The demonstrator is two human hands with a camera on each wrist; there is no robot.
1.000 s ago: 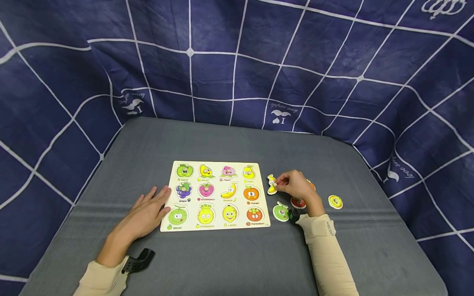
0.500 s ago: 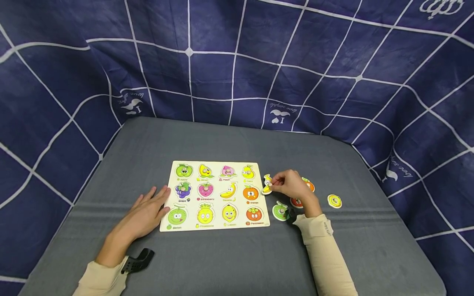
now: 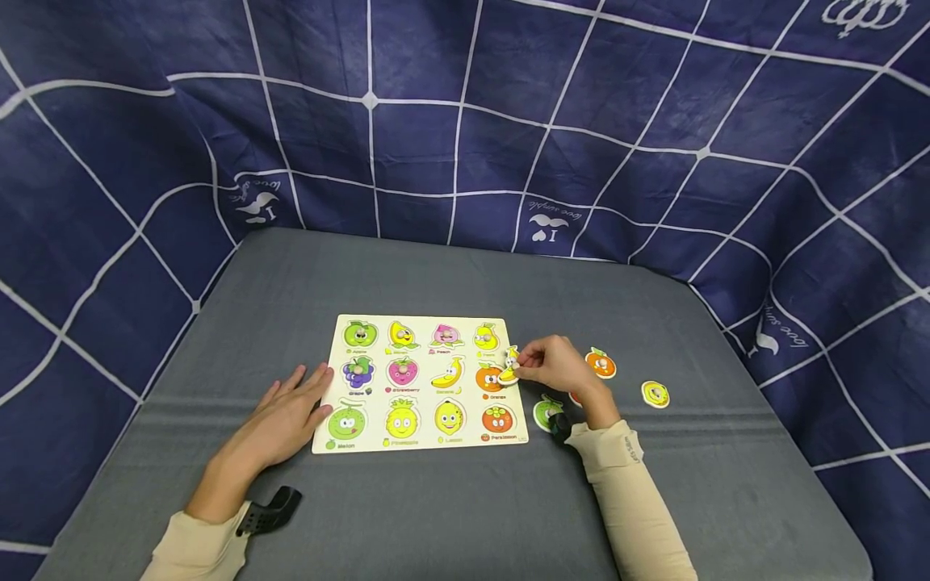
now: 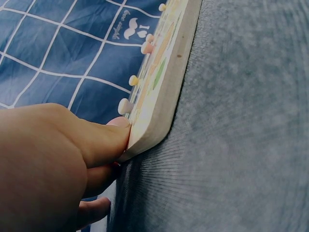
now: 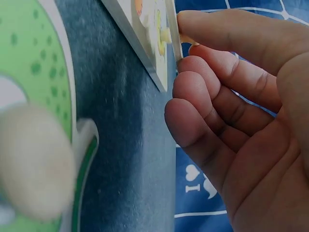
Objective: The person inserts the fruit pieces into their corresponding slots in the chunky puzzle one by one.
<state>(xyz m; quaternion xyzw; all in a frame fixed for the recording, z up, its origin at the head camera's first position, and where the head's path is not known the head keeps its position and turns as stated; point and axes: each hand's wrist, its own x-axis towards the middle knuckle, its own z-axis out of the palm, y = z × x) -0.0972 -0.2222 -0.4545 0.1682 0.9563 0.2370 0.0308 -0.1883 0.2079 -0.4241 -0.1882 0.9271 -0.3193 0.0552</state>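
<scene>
Lying flat on the grey table is a fruit puzzle board [image 3: 426, 444] printed with rows of named fruits. My left hand [image 3: 279, 420] rests at its left edge with fingers spread; in the left wrist view the thumb [image 4: 108, 140] touches the board's corner. Between thumb and fingertips, my right hand [image 3: 563, 369] pinches a banana puzzle piece [image 3: 507, 375], held tilted over the board's right edge beside the orange picture. In the right wrist view, that piece [image 5: 175, 29] shows edge-on and the other fingers are curled.
Right of the board lie a green melon piece [image 3: 543, 413], an orange piece [image 3: 601, 363] and a round yellow piece [image 3: 655, 394]. A red piece [image 3: 575, 399] is mostly hidden behind the right wrist. A navy checked curtain [image 3: 436, 145] surrounds the table.
My right hand has moved left with the banana piece, from the table beside the board to over its right edge. The orange piece is uncovered. The left hand stays put.
</scene>
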